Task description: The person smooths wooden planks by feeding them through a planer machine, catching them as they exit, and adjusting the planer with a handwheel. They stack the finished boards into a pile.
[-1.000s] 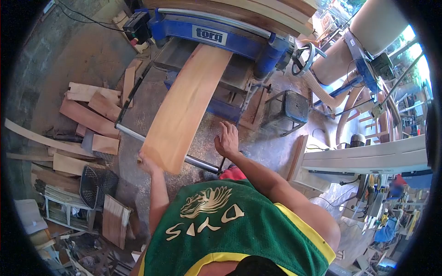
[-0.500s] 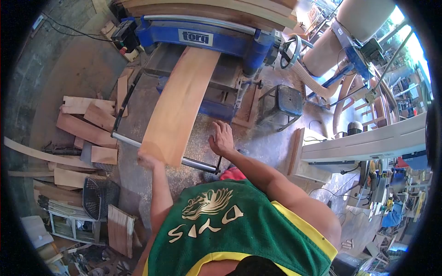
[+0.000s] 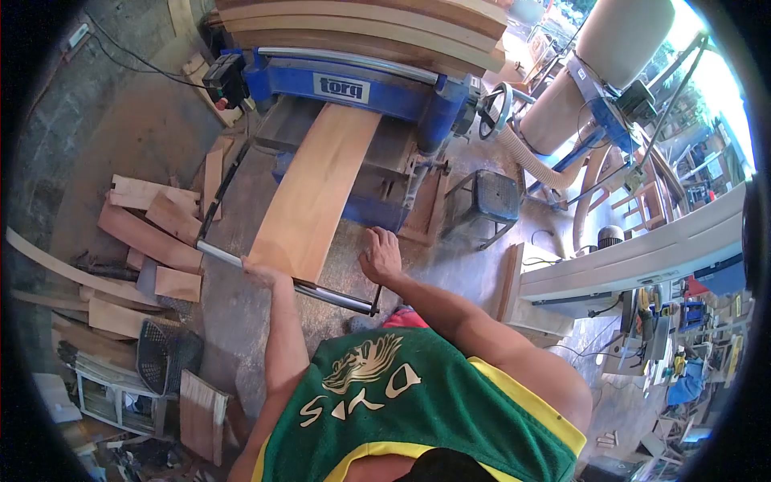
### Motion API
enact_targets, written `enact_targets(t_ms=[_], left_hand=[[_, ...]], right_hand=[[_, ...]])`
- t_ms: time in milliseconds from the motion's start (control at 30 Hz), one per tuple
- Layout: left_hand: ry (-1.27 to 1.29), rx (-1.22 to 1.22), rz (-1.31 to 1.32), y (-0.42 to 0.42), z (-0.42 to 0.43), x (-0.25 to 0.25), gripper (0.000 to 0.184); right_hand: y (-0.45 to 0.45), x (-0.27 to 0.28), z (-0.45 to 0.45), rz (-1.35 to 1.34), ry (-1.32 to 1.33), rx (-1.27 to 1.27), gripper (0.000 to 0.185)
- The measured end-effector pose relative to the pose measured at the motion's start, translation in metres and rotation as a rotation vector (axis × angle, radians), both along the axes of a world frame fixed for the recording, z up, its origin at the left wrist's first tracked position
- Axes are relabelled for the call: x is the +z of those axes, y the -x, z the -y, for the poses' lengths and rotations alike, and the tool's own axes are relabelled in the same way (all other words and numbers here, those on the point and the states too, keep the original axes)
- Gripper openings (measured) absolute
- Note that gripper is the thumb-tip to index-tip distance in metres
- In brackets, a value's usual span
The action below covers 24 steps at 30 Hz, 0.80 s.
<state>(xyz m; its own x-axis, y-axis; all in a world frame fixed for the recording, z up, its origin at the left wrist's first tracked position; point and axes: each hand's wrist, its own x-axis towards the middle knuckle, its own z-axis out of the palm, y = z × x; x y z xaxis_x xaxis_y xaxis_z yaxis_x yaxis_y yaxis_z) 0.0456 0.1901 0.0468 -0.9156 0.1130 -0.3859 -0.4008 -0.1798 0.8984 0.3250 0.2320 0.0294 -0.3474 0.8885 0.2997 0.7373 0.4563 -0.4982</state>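
Note:
A wide, pale wooden board [image 3: 317,189] slopes from the blue machine [image 3: 345,84] marked "torq" down to a metal roller [image 3: 333,296]. My left hand [image 3: 263,273] grips the board's near left corner, its fingers partly hidden by the wood. To the right of the board, my right hand [image 3: 381,255] is raised and touches nothing, its fingers loosely bent and apart. The far end of the board is hidden inside the machine.
Stacked boards [image 3: 361,36] lie on top of the machine. Wood offcuts [image 3: 152,229] and a black basket [image 3: 167,353] are at the left. A dark stool [image 3: 494,197], a handwheel [image 3: 495,111] and a long white beam [image 3: 642,249] stand at the right.
The board has gone farther into the machine, and its near end now lies by the roller. My left hand has moved along with it. The camera view has shifted slightly.

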Motion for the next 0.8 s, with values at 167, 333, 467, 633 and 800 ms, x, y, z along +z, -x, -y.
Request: enact_targets(t_ms=[167, 333, 467, 633, 800], left_hand=[[0.216, -0.029, -0.039, -0.019, -0.001, 0.020, 0.078], [0.573, -0.132, -0.017, -0.026, 0.002, 0.012, 0.086], [0.729, -0.153, -0.343, -0.039, 0.006, -0.040, 0.090], [0.919, -0.335, -0.860, -0.076, 0.042, -0.061, 0.070], [1.084, -0.467, -0.826, -0.070, 0.044, -0.067, 0.067]], right_hand=[[-0.001, -0.002, 0.001, -0.011, -0.029, -0.001, 0.062], [-0.004, -0.003, 0.000, -0.033, -0.095, 0.027, 0.054], [-0.007, 0.001, 0.000, 0.006, -0.087, 0.022, 0.047], [-0.007, 0.003, 0.002, 0.049, -0.015, 0.021, 0.033], [-0.005, -0.003, 0.004, 0.033, -0.041, 0.029, 0.029]])
